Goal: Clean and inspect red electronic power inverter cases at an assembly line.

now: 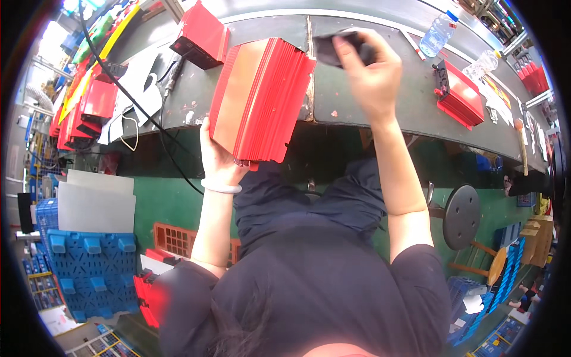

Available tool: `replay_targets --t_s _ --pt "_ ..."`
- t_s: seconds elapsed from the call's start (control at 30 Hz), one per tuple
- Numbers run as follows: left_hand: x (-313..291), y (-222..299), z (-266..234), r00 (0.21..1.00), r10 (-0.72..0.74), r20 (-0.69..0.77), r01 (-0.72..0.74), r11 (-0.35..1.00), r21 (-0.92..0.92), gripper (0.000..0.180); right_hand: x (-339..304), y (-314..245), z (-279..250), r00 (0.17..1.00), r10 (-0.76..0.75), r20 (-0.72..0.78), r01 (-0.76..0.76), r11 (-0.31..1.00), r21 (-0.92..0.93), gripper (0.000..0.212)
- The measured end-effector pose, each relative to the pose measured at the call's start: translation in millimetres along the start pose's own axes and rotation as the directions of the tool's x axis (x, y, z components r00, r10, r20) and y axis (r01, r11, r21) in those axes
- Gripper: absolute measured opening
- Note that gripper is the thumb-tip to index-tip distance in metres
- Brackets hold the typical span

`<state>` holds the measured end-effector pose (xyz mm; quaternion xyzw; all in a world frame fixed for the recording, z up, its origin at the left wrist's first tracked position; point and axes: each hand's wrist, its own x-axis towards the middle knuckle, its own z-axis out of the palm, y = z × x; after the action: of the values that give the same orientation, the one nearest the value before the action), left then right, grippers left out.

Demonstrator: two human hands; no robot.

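My left hand (217,156) supports a red box-shaped metal casing (275,101) with ribbed sides and a plain orange-tinted face. It is tilted above the near edge of the workbench, and my fingers are closed round its lower end. To the right of its top, my right hand (373,68) pinches a dark, thin piece (329,50), perhaps a cloth; blur hides its exact kind. A gap separates this piece from the casing. Behind the casing, a similar red box (202,37) with a black end panel stands on the bench.
On the dark workbench (357,110), another red casing (460,95) lies at right near a clear plastic bottle (438,37). Several red casings (98,98) are stacked at far left. A black cable (128,110) hangs across the left side. A round stool (461,217) stands below right.
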<state>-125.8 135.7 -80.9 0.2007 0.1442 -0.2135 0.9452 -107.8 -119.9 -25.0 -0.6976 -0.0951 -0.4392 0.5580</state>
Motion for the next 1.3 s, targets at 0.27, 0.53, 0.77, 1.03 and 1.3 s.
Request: replay_targets --t_s 0.27,0.53,0.77,1.03,1.3 --pt "1.4 2.0 6.9 0.998 0.006 0.067 -0.006 1.0 0.009 0.047 -25.3 -5.6 16.5 0.889 -0.324 0.324 0.44 0.799 -0.409 0.037" --pt "10.0 7.3 -0.8 0.994 0.017 0.108 -0.02 1.0 0.024 0.05 -59.4 -23.8 10.1 0.711 -0.353 0.608 0.54 0.829 -0.15 0.027" --pt "9.7 2.9 4.5 0.996 -0.028 0.079 0.024 0.999 0.041 0.047 -5.0 12.4 -6.5 0.808 -0.388 0.443 0.561 0.736 -0.379 0.029" --pt "19.6 3.6 -1.1 0.998 -0.024 -0.058 0.027 0.998 0.055 0.055 -90.1 -43.6 2.5 0.635 -0.234 0.736 0.461 0.879 -0.119 0.027" --pt "15.3 4.5 2.4 0.998 0.011 -0.062 -0.01 1.0 0.024 0.05 -44.1 -13.4 -47.9 0.881 0.387 0.274 -0.451 0.86 0.236 0.018"
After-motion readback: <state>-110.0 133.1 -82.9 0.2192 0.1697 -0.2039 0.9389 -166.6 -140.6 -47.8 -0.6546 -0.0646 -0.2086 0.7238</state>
